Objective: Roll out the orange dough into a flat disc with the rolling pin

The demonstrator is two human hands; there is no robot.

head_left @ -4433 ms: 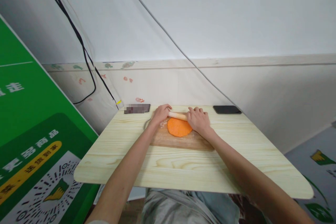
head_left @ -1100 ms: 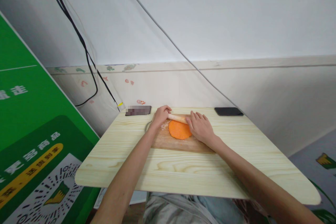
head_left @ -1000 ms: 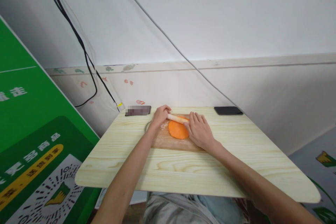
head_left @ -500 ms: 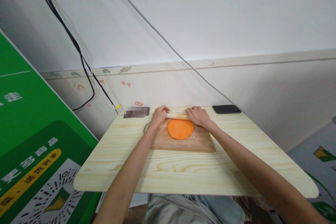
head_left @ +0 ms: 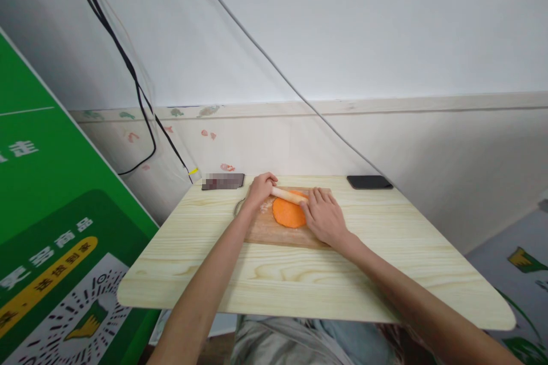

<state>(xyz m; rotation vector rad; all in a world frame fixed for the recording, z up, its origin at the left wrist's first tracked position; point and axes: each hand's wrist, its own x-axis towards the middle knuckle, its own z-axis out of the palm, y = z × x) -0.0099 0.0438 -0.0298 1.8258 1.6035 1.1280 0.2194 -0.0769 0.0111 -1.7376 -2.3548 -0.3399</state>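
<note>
A pale wooden rolling pin (head_left: 289, 195) lies slantwise across a flat round of orange dough (head_left: 289, 214), its right end nearer to me. My left hand (head_left: 262, 189) is closed around the pin's left end. Over the right end rests my right hand (head_left: 326, 215), its fingers long and the thumb along the pin; it covers that end and the dough's right side. Beneath the dough is a wooden cutting board (head_left: 274, 235), dusted with white flour at the left. A metal ring handle (head_left: 238, 206) sticks out at the board's left edge.
The pale wood-grain table (head_left: 274, 285) meets the wall at the back. Along its far edge lie a dark phone (head_left: 370, 182) on the right and a dark flat object (head_left: 222, 181), partly blurred, on the left. A green poster panel (head_left: 51, 182) leans at the left; cables hang on the wall.
My right hand has come nearer to me with its end of the rolling pin, so the pin has turned from level to slanted and now crosses the dough. My left hand stays nearly in place.
</note>
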